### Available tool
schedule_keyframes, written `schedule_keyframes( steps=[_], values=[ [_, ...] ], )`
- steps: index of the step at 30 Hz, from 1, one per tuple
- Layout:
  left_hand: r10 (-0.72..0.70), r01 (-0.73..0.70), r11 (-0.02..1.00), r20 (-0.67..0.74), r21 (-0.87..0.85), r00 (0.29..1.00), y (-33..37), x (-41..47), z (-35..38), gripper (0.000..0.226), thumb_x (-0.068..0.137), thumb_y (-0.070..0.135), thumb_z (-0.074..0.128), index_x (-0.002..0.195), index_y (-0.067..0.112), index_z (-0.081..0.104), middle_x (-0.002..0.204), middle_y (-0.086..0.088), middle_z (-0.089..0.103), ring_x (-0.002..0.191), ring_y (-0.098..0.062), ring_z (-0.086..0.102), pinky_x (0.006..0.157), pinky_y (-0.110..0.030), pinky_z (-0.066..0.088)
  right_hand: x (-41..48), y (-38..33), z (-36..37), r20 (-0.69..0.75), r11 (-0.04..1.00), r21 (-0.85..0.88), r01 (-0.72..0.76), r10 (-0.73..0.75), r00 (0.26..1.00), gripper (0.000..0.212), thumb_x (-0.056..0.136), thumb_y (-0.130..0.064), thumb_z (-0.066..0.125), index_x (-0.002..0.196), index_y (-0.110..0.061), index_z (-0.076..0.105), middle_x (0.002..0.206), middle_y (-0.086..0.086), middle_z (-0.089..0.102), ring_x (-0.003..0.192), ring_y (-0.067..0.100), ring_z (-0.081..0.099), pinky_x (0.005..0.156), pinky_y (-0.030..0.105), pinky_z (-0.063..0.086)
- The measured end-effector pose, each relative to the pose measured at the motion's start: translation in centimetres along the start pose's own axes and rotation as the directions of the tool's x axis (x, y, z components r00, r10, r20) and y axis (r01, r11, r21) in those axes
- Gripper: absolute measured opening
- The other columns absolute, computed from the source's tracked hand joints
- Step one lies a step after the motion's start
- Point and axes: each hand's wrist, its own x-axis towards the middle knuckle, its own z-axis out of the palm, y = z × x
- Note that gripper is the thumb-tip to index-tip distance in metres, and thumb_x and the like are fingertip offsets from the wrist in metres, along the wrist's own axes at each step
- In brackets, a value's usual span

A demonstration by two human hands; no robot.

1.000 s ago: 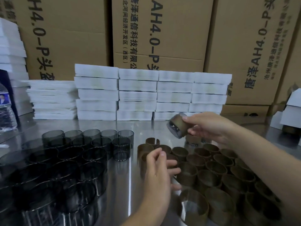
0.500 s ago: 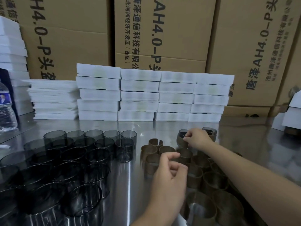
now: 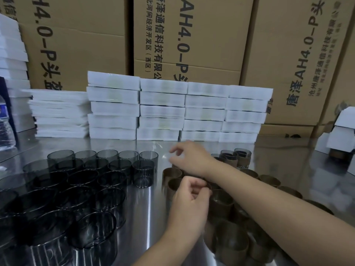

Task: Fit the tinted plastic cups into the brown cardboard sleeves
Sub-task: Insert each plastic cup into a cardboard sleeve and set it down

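The right hand (image 3: 190, 158), fingers loosely parted and empty, hovers by the tinted cups (image 3: 144, 169), likely to fetch one; the left hand (image 3: 190, 200) curls at a cardboard sleeve (image 3: 172, 184), grip unclear

Your cups (image 3: 107, 179) are smoky grey and see-through, going near black where they overlap. Your sleeves (image 3: 221, 208) are plain dull brown. The sleeved cups (image 3: 243, 159) show a grey rim over a brown band. The table (image 3: 142, 208) is shiny silver. The boxes (image 3: 161, 110) are white, some with a faint yellow tinge. The cartons (image 3: 211, 45) are tan with black print. The bottle (image 3: 6, 129) is clear with a blue label.
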Motion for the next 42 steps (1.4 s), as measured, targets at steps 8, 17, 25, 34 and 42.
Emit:
schedule_keyframes(
  steps=[8,17,25,34,42],
  values=[
    [0.019,-0.03,0.995,-0.121,-0.09,0.992,0.2,-0.2,-0.5,0.018,0.065,0.024,0.046,0.067,0.026,0.064,0.061,0.024,0.068,0.066,0.009,0.061,0.062,-0.018,0.048,-0.5,-5.3,3.0,0.363,0.885,-0.354,0.303,-0.169,0.916,0.057,0.094,-0.027,0.053,0.147,-0.02,0.033,0.147,0.007,0.04,0.135,0.029,0.032,0.105,0.042,0.037],
    [-0.005,-0.001,0.999,-0.155,-0.043,0.988,0.9,-0.6,-1.2,0.028,0.062,0.024,0.044,0.071,0.012,0.068,0.067,0.0,0.07,0.075,-0.02,0.066,0.072,-0.046,0.056,-0.5,-6.4,2.6,0.423,0.909,-0.367,0.197,-0.025,0.906,0.025,0.088,-0.018,0.063,0.109,-0.004,0.064,0.094,0.008,0.062,0.09,0.027,0.056,0.057,0.024,0.041],
    [0.105,-0.094,0.989,-0.095,0.111,0.99,1.1,-1.0,-1.0,0.021,0.075,0.02,0.048,0.077,0.017,0.069,0.082,-0.006,0.072,0.085,-0.023,0.068,0.074,-0.039,0.057,-2.0,-5.4,1.7,0.321,0.972,-0.185,0.145,-0.08,0.944,0.012,0.085,-0.025,0.069,0.087,-0.014,0.072,0.069,-0.002,0.053,0.08,0.02,0.055,0.06,0.026,0.04],
    [0.155,-0.225,0.937,0.263,0.266,0.952,0.5,-1.3,-0.5,0.035,0.078,0.009,0.057,0.045,0.019,0.064,0.043,0.01,0.055,0.045,0.0,0.044,0.05,-0.02,0.033,-7.1,0.1,-0.5,-0.248,0.994,-0.103,0.019,-0.044,0.968,0.026,0.093,-0.033,0.059,0.114,-0.019,0.066,0.136,0.001,0.046,0.123,0.023,0.044,0.1,0.035,0.04],
    [-0.11,0.109,0.965,0.01,-0.239,0.994,0.7,1.1,-1.4,0.017,0.098,0.014,0.048,0.1,0.017,0.065,0.068,-0.009,0.074,0.062,-0.016,0.072,0.051,-0.02,0.053,-9.1,2.4,-1.2,-0.476,0.981,0.195,-0.014,0.107,0.873,0.025,0.087,-0.034,0.067,0.109,-0.024,0.067,0.11,-0.012,0.042,0.113,0.012,0.047,0.091,0.021,0.036]
  ],
)
